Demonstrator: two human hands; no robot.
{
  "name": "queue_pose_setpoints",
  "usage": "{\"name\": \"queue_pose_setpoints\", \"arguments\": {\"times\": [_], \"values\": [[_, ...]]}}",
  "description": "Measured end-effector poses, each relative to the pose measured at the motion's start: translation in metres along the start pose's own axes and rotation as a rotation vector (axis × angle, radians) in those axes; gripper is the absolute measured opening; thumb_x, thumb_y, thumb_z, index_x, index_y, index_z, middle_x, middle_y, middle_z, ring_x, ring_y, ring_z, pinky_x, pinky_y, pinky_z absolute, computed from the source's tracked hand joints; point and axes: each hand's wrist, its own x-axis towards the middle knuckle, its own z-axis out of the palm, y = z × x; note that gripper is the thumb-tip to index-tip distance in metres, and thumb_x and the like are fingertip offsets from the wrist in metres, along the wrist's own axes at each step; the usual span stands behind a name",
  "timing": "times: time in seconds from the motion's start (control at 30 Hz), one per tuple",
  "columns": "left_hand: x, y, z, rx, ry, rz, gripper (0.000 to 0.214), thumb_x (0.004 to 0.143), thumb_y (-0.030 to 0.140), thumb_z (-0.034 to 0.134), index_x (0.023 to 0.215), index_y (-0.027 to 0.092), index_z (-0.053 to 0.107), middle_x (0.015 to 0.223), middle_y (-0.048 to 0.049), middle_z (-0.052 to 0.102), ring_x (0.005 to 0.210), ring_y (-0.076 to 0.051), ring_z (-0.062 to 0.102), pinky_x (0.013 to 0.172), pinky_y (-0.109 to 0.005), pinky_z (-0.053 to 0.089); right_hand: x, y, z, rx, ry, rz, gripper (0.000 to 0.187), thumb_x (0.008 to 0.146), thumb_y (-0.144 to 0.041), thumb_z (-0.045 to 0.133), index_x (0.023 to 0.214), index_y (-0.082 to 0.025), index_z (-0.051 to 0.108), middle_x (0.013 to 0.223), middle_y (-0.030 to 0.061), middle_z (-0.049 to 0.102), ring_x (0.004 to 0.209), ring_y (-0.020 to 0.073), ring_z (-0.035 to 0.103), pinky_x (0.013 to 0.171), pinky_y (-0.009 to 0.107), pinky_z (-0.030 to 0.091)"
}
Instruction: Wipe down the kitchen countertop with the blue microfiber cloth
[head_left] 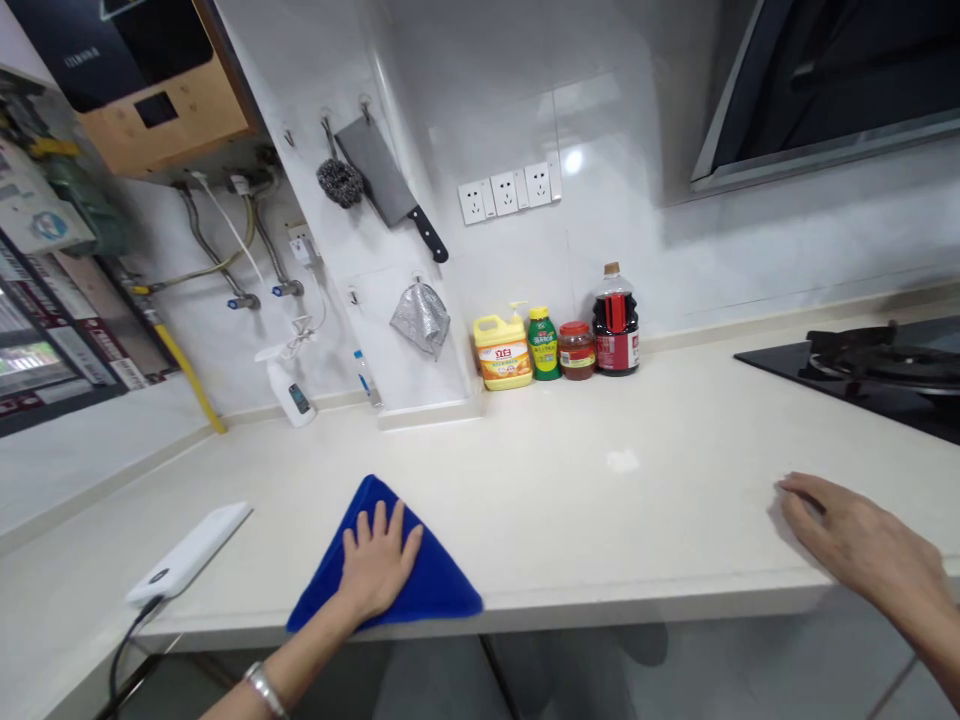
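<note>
My left hand (377,560) lies flat, fingers spread, on a blue cloth (442,585) spread near the front edge of the pale countertop (600,500). A silver bracelet sits on that wrist. My right hand (862,545) rests open on the counter at the right, fingers stretched toward the left, holding nothing.
A white power bank (191,550) with a cable lies left of the cloth. At the back wall stand a yellow detergent bottle (503,350), a green bottle (544,343), a red jar (576,350) and a dark sauce bottle (616,322). A black gas hob (877,375) is at right. A cleaver (390,185) hangs above.
</note>
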Motion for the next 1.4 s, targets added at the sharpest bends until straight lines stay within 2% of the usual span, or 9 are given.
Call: {"name": "queue_pose_setpoints", "arguments": {"times": [0.2, 0.33, 0.53, 0.67, 0.83, 0.97, 1.1, 1.23, 1.4], "values": [[-0.008, 0.075, -0.010, -0.087, 0.022, 0.250, 0.082, 0.091, 0.065, 0.015, 0.154, 0.014, 0.025, 0.160, -0.0189, 0.015, 0.146, -0.045, 0.009, 0.116, -0.063, 0.015, -0.006, -0.012, -0.009, 0.003, 0.034, 0.014, 0.048, 0.088, -0.048, 0.032, 0.115, -0.024, 0.064, 0.119, 0.0113, 0.068, 0.105, 0.0319, 0.064, 0.084, 0.040, 0.047], [0.007, 0.125, -0.019, -0.174, 0.006, 0.390, 0.084, 0.090, 0.068, 0.015, 0.155, 0.015, 0.024, 0.161, -0.0168, 0.013, 0.147, -0.044, 0.004, 0.118, -0.063, 0.010, -0.007, -0.014, -0.012, 0.012, 0.043, -0.015, 0.047, 0.089, -0.047, 0.035, 0.114, -0.021, 0.065, 0.116, 0.0129, 0.068, 0.102, 0.0327, 0.064, 0.081, 0.040, 0.047], [0.038, 0.192, -0.031, -0.222, -0.035, 0.542, 0.082, 0.092, 0.065, 0.016, 0.155, 0.013, 0.020, 0.162, -0.0184, 0.009, 0.147, -0.045, 0.000, 0.118, -0.063, 0.006, -0.003, -0.006, -0.005, 0.001, 0.071, 0.002, 0.045, 0.088, -0.048, 0.036, 0.113, -0.025, 0.065, 0.118, 0.0095, 0.068, 0.101, 0.0330, 0.065, 0.083, 0.044, 0.049], [0.066, 0.224, -0.036, -0.241, -0.034, 0.597, 0.081, 0.092, 0.066, 0.018, 0.156, 0.017, 0.020, 0.163, -0.0158, 0.008, 0.148, -0.043, 0.000, 0.118, -0.062, 0.006, -0.001, -0.004, -0.006, 0.000, 0.057, 0.051, 0.043, 0.088, -0.049, 0.038, 0.115, -0.030, 0.066, 0.121, 0.0073, 0.068, 0.102, 0.0346, 0.065, 0.082, 0.047, 0.050], [0.102, 0.244, -0.041, -0.256, -0.048, 0.591, 0.082, 0.091, 0.068, 0.017, 0.156, 0.018, 0.020, 0.162, -0.0157, 0.008, 0.148, -0.042, 0.002, 0.118, -0.061, 0.007, -0.001, -0.007, -0.014, 0.011, 0.074, 0.050, 0.041, 0.089, -0.044, 0.039, 0.114, -0.030, 0.067, 0.123, 0.0049, 0.067, 0.106, 0.0316, 0.063, 0.086, 0.044, 0.049], [0.113, 0.243, -0.042, -0.273, -0.035, 0.593, 0.082, 0.091, 0.071, 0.016, 0.155, 0.020, 0.022, 0.162, -0.0140, 0.010, 0.148, -0.041, 0.004, 0.117, -0.061, 0.010, -0.001, -0.010, -0.018, 0.018, 0.089, 0.048, 0.040, 0.088, -0.040, 0.040, 0.114, -0.027, 0.068, 0.121, 0.0053, 0.068, 0.106, 0.0286, 0.063, 0.088, 0.039, 0.049], [0.112, 0.218, -0.037, -0.279, -0.009, 0.603, 0.077, 0.091, 0.070, 0.018, 0.154, 0.025, 0.026, 0.162, -0.0111, 0.014, 0.149, -0.038, 0.007, 0.118, -0.057, 0.013, -0.002, -0.011, -0.020, 0.025, 0.087, 0.048, 0.040, 0.087, -0.039, 0.040, 0.114, -0.028, 0.068, 0.122, 0.0039, 0.068, 0.107, 0.0275, 0.063, 0.089, 0.038, 0.049], [0.108, 0.166, -0.027, -0.264, 0.011, 0.557, 0.075, 0.092, 0.069, 0.020, 0.154, 0.026, 0.028, 0.162, -0.0097, 0.016, 0.149, -0.036, 0.009, 0.119, -0.054, 0.013, -0.003, -0.010, -0.021, 0.014, 0.050, 0.057, 0.043, 0.088, -0.042, 0.038, 0.117, -0.029, 0.067, 0.124, 0.0035, 0.067, 0.110, 0.0285, 0.063, 0.089, 0.040, 0.049], [0.106, 0.078, -0.013, -0.228, 0.027, 0.428, 0.071, 0.093, 0.066, 0.023, 0.153, 0.028, 0.030, 0.162, -0.0075, 0.018, 0.149, -0.034, 0.012, 0.119, -0.052, 0.015, -0.002, -0.004, -0.016, -0.004, 0.041, 0.032, 0.045, 0.087, -0.044, 0.038, 0.118, -0.028, 0.066, 0.123, 0.0050, 0.068, 0.107, 0.0304, 0.064, 0.083, 0.040, 0.051]]}}
